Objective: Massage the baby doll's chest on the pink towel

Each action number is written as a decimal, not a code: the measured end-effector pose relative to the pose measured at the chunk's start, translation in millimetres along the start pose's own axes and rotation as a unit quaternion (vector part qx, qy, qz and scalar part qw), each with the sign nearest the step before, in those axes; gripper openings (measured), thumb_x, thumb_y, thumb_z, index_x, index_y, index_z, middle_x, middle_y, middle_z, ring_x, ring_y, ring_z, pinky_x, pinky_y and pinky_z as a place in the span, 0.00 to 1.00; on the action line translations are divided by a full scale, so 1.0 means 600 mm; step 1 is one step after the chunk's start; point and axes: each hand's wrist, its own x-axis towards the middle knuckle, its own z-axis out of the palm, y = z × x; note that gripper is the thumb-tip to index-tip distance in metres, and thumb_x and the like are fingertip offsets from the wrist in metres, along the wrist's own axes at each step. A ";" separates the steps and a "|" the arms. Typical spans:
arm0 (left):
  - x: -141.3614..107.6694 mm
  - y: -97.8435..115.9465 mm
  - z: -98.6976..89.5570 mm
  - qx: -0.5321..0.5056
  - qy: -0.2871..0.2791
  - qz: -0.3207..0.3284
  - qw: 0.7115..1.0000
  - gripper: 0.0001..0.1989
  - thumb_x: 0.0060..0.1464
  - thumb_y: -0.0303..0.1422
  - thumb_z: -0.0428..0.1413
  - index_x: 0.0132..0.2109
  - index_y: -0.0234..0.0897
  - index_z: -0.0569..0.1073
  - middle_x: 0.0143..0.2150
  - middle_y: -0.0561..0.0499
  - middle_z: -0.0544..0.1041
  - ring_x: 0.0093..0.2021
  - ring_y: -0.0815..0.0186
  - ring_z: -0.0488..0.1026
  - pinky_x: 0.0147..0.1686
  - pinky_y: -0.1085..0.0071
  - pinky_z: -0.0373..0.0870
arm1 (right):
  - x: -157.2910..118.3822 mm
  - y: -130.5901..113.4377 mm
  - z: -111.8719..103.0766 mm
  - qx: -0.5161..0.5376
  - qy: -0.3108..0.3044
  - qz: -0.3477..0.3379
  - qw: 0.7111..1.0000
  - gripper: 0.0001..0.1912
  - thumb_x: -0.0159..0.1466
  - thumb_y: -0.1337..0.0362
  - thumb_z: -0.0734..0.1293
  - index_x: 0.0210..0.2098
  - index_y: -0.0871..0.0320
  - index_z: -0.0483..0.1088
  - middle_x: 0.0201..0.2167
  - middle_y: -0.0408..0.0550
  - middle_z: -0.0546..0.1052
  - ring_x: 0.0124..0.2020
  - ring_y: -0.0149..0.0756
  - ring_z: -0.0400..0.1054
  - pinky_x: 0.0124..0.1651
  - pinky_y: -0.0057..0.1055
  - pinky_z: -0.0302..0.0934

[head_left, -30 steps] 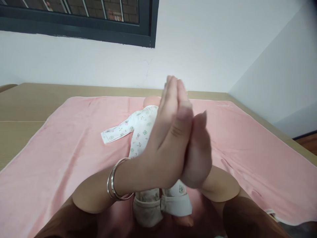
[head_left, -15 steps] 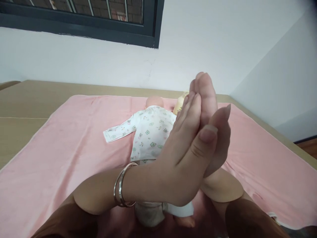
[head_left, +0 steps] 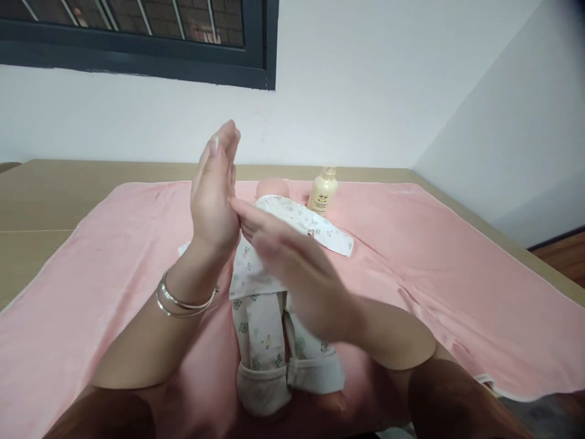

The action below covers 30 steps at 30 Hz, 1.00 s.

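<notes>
My left hand (head_left: pixel 214 195) is raised with its fingers stretched upward and holds nothing; two silver bangles (head_left: pixel 185 300) circle that wrist. The fingertips of my right hand (head_left: pixel 301 274) touch the left palm near its base. That hand is slightly blurred, its fingers extended and nothing in them. Below and behind both hands lies a baby doll (head_left: pixel 273 188), dressed in a white printed top (head_left: pixel 256 268) and matching trousers (head_left: pixel 265 335). My hands cover part of its torso and one sleeve.
A pale yellow bottle (head_left: pixel 323 192) stands beside the doll's head. Under the doll a pink blanket (head_left: pixel 434 262) spreads over a wooden table (head_left: pixel 55 189). Behind it rise a white wall (head_left: pixel 347 79) and a dark window frame (head_left: pixel 256 55).
My hands were pressed palm to palm on the right; now they are further left and angled apart, the right fingertips at the left palm. The bottle and right sleeve have come into fuller view.
</notes>
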 end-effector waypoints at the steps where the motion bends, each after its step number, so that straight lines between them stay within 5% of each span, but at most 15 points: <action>1: 0.013 -0.019 -0.006 -0.004 0.001 -0.016 1.000 0.21 0.69 0.46 0.37 0.56 0.47 0.70 0.65 0.56 0.69 0.70 0.66 0.59 0.71 0.64 0.55 | 0.015 0.003 -0.016 0.031 0.005 -0.013 0.999 0.26 0.69 0.48 0.61 0.63 0.49 0.65 0.61 0.43 0.72 0.64 0.41 0.64 0.68 0.42 0.59; 4: 0.044 -0.101 -0.025 0.044 0.009 -0.101 0.994 0.24 0.69 0.42 0.37 0.56 0.32 0.69 0.62 0.42 0.73 0.64 0.60 0.68 0.66 0.56 0.61 | 0.064 0.031 -0.068 0.006 0.061 -0.028 0.998 0.23 0.70 0.54 0.57 0.60 0.56 0.67 0.55 0.51 0.77 0.54 0.43 0.74 0.60 0.46 0.67; 7: 0.059 -0.195 -0.041 0.194 0.043 -0.068 0.978 0.17 0.65 0.37 0.45 0.47 0.32 0.74 0.55 0.41 0.77 0.59 0.58 0.72 0.63 0.60 0.65 | 0.103 0.090 -0.104 -0.217 0.164 -0.036 0.962 0.24 0.71 0.58 0.52 0.63 0.54 0.63 0.60 0.49 0.72 0.61 0.39 0.67 0.65 0.43 0.62; 11: 0.047 -0.268 -0.048 0.259 0.024 -0.048 0.964 0.15 0.59 0.31 0.47 0.47 0.33 0.76 0.51 0.42 0.80 0.54 0.59 0.75 0.60 0.63 0.68 | 0.129 0.183 -0.113 -0.471 0.109 0.009 0.876 0.26 0.69 0.65 0.53 0.65 0.66 0.62 0.66 0.56 0.65 0.69 0.40 0.57 0.72 0.38 0.50; 15: 0.028 -0.284 -0.047 0.298 -0.005 -0.025 0.954 0.19 0.59 0.29 0.46 0.50 0.32 0.77 0.54 0.42 0.79 0.56 0.59 0.74 0.61 0.61 0.67 | 0.147 0.233 -0.130 -0.571 0.008 0.036 0.820 0.26 0.71 0.66 0.52 0.64 0.68 0.63 0.67 0.59 0.62 0.71 0.44 0.51 0.74 0.44 0.41; 19: 0.025 -0.290 -0.049 0.351 -0.004 -0.029 0.936 0.19 0.58 0.30 0.47 0.52 0.34 0.77 0.57 0.43 0.78 0.59 0.57 0.72 0.65 0.56 0.62 | 0.159 0.234 -0.167 -0.566 0.015 0.104 0.817 0.28 0.73 0.59 0.50 0.66 0.68 0.59 0.70 0.60 0.56 0.72 0.49 0.48 0.72 0.47 0.45; 22: 0.025 -0.295 -0.049 0.373 0.003 -0.017 0.928 0.19 0.58 0.29 0.47 0.51 0.33 0.78 0.55 0.43 0.79 0.57 0.55 0.72 0.65 0.56 0.62 | 0.148 0.224 -0.159 -0.600 0.026 0.168 0.782 0.34 0.73 0.55 0.49 0.68 0.76 0.53 0.70 0.69 0.54 0.72 0.56 0.47 0.71 0.49 0.45; 26: 0.022 -0.296 -0.051 0.360 0.001 -0.014 0.933 0.18 0.57 0.30 0.47 0.48 0.35 0.78 0.52 0.44 0.80 0.55 0.56 0.74 0.60 0.58 0.68 | 0.126 0.220 -0.112 -0.650 -0.046 0.089 0.753 0.31 0.72 0.62 0.51 0.69 0.75 0.50 0.71 0.66 0.52 0.73 0.54 0.42 0.73 0.50 0.39; 30: 0.022 -0.298 -0.054 0.364 -0.001 -0.008 0.931 0.19 0.57 0.28 0.45 0.48 0.35 0.78 0.52 0.44 0.80 0.54 0.57 0.74 0.60 0.59 0.68 | 0.134 0.226 -0.124 -0.624 -0.082 0.032 0.777 0.29 0.70 0.64 0.52 0.68 0.67 0.57 0.71 0.58 0.55 0.73 0.49 0.44 0.74 0.48 0.38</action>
